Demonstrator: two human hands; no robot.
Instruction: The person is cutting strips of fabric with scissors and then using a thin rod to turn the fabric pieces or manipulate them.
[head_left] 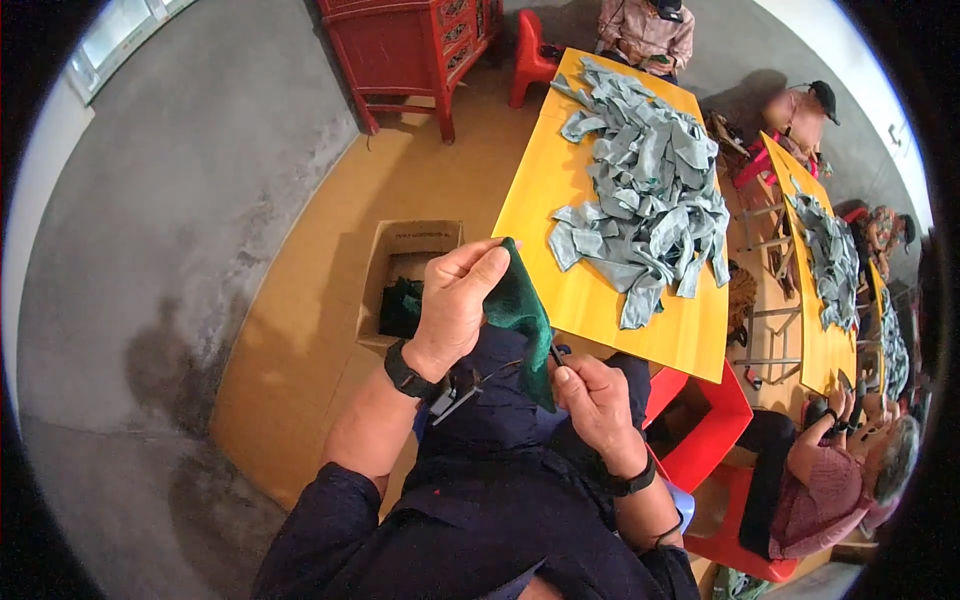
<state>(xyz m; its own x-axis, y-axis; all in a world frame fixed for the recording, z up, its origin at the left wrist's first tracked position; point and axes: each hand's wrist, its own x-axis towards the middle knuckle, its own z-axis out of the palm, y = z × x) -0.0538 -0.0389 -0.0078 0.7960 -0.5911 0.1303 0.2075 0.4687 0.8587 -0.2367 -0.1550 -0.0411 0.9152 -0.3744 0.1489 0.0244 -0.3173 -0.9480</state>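
A dark green velvety piece of cloth is stretched over my lap. My left hand pinches its upper edge between thumb and fingers. Close to the cloth's lower right side, my right hand is closed around a slim dark tool whose tip points up at the fabric. The tool's kind is hidden by my fingers. Both wrists wear black bands. Below the left wrist, a grey metal piece shows against my dark clothes.
A yellow table ahead bears a heap of grey-green cloth pieces. Left of it stands an open cardboard box with dark green cloth inside. A red chair is at right. Other people sit at yellow tables beyond.
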